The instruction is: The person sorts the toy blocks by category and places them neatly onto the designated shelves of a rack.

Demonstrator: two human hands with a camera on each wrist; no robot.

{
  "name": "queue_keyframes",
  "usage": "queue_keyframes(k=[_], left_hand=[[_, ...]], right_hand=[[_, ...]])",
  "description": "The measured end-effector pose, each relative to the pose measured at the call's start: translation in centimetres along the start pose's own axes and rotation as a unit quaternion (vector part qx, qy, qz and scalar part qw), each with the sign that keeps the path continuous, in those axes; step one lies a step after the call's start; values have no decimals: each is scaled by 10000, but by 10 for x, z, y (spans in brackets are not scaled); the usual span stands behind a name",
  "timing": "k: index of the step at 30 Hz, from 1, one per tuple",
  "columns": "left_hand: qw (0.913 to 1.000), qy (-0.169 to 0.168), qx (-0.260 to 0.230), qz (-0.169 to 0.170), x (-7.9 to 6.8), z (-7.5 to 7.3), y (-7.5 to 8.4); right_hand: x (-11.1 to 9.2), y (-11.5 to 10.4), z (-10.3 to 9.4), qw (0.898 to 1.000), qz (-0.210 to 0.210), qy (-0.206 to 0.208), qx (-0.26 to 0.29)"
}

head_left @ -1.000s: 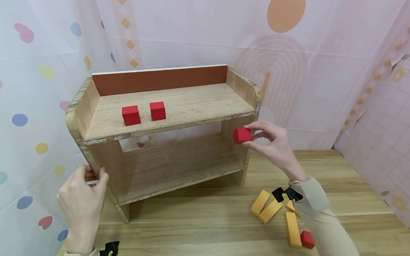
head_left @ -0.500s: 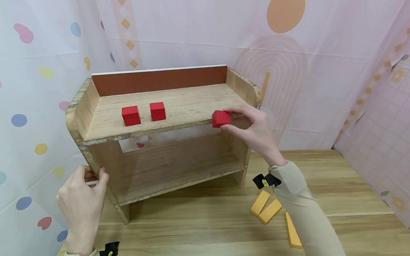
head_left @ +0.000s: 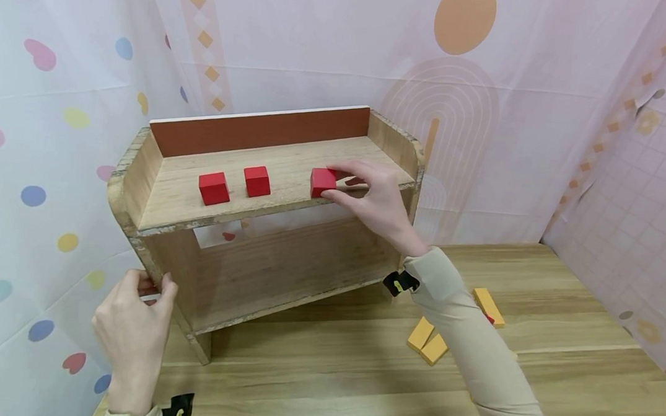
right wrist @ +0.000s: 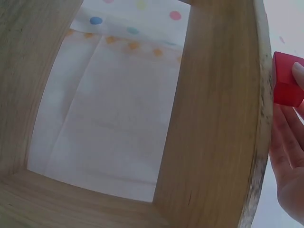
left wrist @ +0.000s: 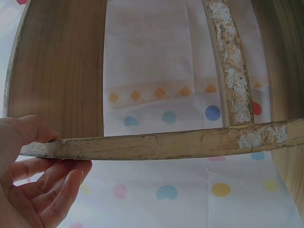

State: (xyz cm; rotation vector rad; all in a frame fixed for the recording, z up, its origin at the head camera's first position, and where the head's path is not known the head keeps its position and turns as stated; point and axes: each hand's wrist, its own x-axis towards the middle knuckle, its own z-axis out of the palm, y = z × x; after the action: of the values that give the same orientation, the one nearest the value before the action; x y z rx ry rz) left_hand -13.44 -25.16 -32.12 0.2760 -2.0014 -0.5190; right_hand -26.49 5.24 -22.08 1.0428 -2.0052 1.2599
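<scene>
My right hand pinches a red cube between thumb and fingers at the front edge of the upper board of a wooden shelf. Whether that cube touches the board I cannot tell. In the right wrist view the same red cube shows beside the board's edge. To its left, a red cube and another red cube rest on the upper board. My left hand grips the front edge of the shelf's left side panel; the left wrist view shows thumb and fingers on either side of that panel.
Several yellow blocks lie on the wooden table at the right, partly behind my right sleeve. A sliver of red shows there too. Behind the shelf hangs a patterned curtain.
My right hand has carried the red cube leftward and up, from beside the shelf's right end to the front of the upper board. My left hand keeps its place on the side panel.
</scene>
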Motion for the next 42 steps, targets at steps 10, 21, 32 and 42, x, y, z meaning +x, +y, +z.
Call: queue_keyframes(k=[10, 21, 32, 42], left_hand=[[10000, 5, 1, 3, 0, 0, -1], [10000, -15, -23, 2, -1, 0, -1], [10000, -3, -21, 4, 0, 0, 0], [10000, -44, 12, -49, 0, 0, 0]], right_hand=[[7, -3, 15, 9995, 69, -48, -297], [5, -3, 21, 9875, -486, -167, -1492], [-9, -4, 25, 9278, -2405, 124, -2848], [-7, -4, 31, 9214, -2354, -103, -3092]])
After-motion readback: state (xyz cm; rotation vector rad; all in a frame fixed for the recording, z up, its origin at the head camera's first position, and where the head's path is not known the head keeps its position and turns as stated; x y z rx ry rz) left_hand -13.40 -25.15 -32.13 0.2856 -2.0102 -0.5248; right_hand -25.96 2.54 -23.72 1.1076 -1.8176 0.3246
